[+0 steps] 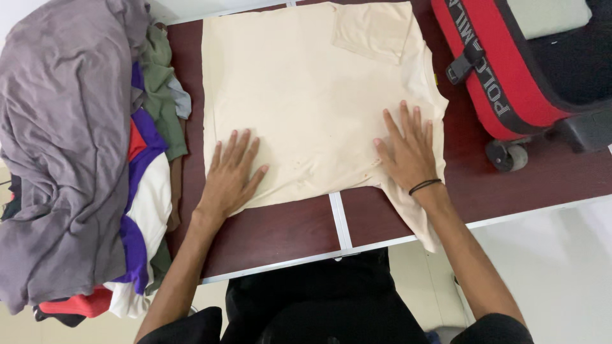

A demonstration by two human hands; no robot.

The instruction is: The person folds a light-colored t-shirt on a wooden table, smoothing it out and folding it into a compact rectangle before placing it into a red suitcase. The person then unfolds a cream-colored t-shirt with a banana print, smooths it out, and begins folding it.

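The cream shirt (312, 95) lies flat on the dark red table (287, 232), partly folded: one sleeve is turned inward at the far right corner, and the other hangs past the near table edge beside the right forearm.

Left hand (231, 175): palm down, fingers spread, pressing the near left corner of the shirt. It grips nothing.

Right hand (408, 153): palm down, fingers spread, pressing the near right part of the shirt. It also grips nothing. A black band sits on that wrist.

Step in hand, as judged: smoothing the fabric flat during folding. Both palms rest on the cloth with no pinch formed.

Next move, as judged: the loose sleeve at the near edge calls for folding inward, which requires a pinch on the fabric and a clean crease line. The near hem must stay square to the table edge.

Surroundings: a clothes pile (76, 159), topped by a grey garment, lies just left of the shirt. A red suitcase (510, 57) lies on the table at the far right, apart from the shirt.
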